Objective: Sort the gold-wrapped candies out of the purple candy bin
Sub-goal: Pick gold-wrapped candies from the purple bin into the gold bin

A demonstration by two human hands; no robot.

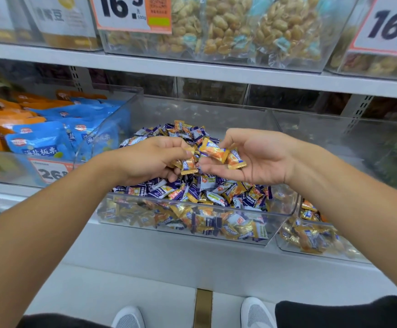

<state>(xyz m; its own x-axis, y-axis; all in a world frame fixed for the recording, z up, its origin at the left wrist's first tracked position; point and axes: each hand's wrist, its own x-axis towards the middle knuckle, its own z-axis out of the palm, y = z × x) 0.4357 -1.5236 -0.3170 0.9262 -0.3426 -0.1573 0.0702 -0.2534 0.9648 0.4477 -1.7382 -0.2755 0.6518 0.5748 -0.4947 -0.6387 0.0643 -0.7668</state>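
A clear plastic bin [216, 209] on the middle shelf holds a heap of purple-wrapped candies [192, 188] with gold-wrapped ones mixed in. Both hands hover over the heap. My left hand [152, 159] pinches a gold-wrapped candy [189, 165] between thumb and fingers. My right hand [259, 157] is turned palm up with the fingers loosely curled, and two gold-wrapped candies [223, 155] lie in it. The fingertips of the two hands nearly meet.
To the right a second clear bin [311, 237] holds gold-wrapped candies. On the left sits a bin of blue and orange snack packets [51, 129]. Bins of bagged nuts [228, 31] with price tags stand on the shelf above. The white shelf ledge [169, 256] runs below.
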